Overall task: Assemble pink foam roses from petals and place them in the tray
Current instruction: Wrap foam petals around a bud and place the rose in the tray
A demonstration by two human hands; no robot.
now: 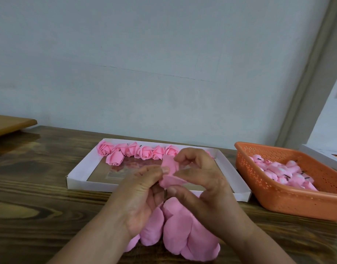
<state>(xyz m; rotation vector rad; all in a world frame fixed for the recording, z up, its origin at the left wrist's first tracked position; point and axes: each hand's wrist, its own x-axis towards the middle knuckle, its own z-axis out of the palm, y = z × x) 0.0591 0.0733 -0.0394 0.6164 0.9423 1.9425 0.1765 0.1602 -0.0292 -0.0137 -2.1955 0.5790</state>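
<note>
Between both hands sits a half-built pink foam rose (170,173), held above the near edge of the white tray (76,175). My left hand (143,195) pinches its lower part with thumb and fingers. My right hand (200,180) curls over it from the right and pinches a petal at the top. Several finished pink roses (139,152) lie in a row along the tray's far side. A pile of loose pink petals (183,231) lies on the table below my hands, partly hidden by my wrists.
An orange perforated basket (278,199) at the right holds several pink rose cores with dark stems. The dark wooden table (34,187) runs to a pale wall. A light wooden board (9,123) sits at the far left. A white box edge (320,152) shows behind the basket.
</note>
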